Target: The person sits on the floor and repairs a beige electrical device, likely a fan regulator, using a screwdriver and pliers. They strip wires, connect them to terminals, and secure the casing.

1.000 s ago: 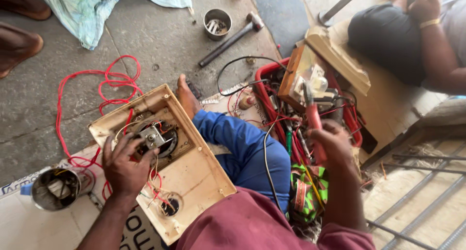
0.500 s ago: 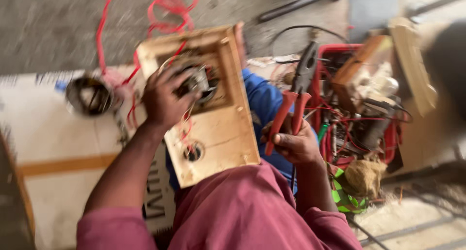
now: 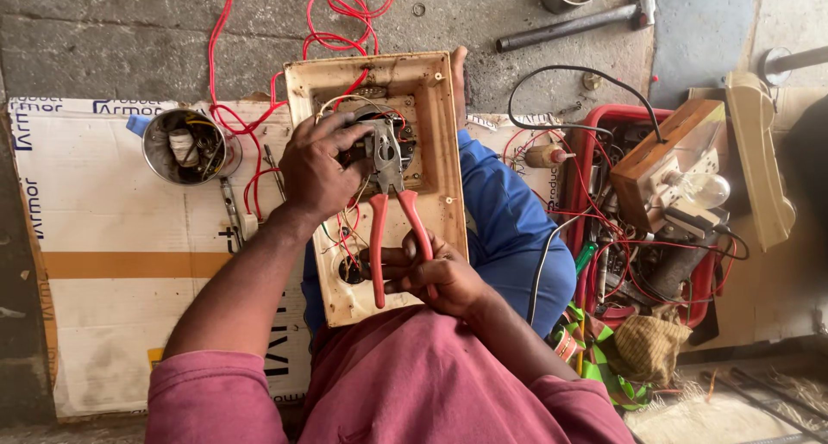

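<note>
A wooden switch board box [image 3: 438, 155] lies on my lap, its back open with wires and a metal part inside. My left hand [image 3: 317, 170] presses on the fitting in the box's middle. My right hand [image 3: 434, 274] grips the red handles of a pair of pliers [image 3: 385, 204]. The pliers' jaws bite at the metal part inside the box, right beside my left fingers. Red wires [image 3: 250, 108] run out of the box's top to the floor.
A metal tin [image 3: 184, 146] of small parts sits on flattened cardboard [image 3: 103, 237] at the left. A red basket [image 3: 595, 151] of tools, wires and a wooden bulb board [image 3: 681, 155] stands at the right. A hammer [image 3: 576, 21] lies on the concrete at the top.
My right hand took the pliers out of the basket at the right and brought them onto the box. The left hand stayed on the fitting. The camera view shifted.
</note>
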